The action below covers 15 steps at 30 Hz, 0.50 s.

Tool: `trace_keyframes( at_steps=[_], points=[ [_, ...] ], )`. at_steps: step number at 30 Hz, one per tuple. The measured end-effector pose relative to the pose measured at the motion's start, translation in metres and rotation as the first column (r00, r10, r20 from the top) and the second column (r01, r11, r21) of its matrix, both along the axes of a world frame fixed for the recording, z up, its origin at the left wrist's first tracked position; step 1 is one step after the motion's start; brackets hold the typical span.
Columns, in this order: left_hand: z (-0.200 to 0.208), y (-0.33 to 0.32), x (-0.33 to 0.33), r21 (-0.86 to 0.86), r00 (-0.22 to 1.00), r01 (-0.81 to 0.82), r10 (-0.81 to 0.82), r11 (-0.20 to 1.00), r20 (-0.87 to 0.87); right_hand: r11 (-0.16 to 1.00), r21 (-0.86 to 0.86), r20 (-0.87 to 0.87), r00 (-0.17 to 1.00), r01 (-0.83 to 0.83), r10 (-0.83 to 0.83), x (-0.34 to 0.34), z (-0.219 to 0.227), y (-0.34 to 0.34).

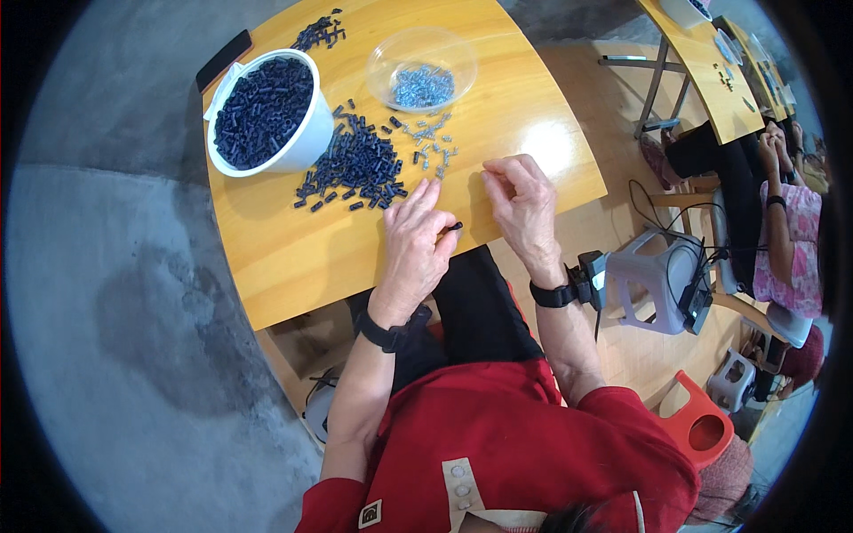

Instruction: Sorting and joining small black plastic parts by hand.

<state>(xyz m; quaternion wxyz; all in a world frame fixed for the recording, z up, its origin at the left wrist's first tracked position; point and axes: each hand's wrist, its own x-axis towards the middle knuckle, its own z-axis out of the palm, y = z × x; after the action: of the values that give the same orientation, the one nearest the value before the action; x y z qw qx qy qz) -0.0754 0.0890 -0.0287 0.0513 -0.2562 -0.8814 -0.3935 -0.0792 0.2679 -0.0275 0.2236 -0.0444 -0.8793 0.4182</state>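
My left hand (pixel 410 244) is over the near edge of the wooden table, pinching a small black cylindrical piece (pixel 454 227) between thumb and forefinger. Its other fingers reach toward the heap. To its right, my right hand (pixel 526 200) is raised with thumb and fingertips drawn together; whatever they hold, if anything, is too small to make out. A heap of small black tubular pieces (pixel 360 164) lies just beyond my left hand. Small clear and metallic pieces (pixel 429 138) are scattered between the heap and a clear round bowl (pixel 458 89), which holds more of them.
A white bucket (pixel 302 142) full of black pieces stands at the table's left. Behind it lie a dark flat object (pixel 224 59) and a smaller black cluster (pixel 318 34). A stool (pixel 644 271), cables and an orange-red stool (pixel 697 422) stand on the right, near another seated person (pixel 786 222).
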Motion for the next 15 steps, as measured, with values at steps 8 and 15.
trace_keyframes(
  at_steps=[8,15],
  points=[
    [0.008,-0.006,0.013,0.032,0.999,-0.042,0.042,0.999,0.018,0.999,0.044,-0.025,1.000,-0.001,0.002,-0.020,0.000,-0.013],
    [0.017,-0.016,0.027,0.094,0.998,-0.062,0.059,0.994,0.037,0.981,0.142,-0.042,0.989,-0.131,0.139,-0.042,-0.004,-0.008]
  ],
)
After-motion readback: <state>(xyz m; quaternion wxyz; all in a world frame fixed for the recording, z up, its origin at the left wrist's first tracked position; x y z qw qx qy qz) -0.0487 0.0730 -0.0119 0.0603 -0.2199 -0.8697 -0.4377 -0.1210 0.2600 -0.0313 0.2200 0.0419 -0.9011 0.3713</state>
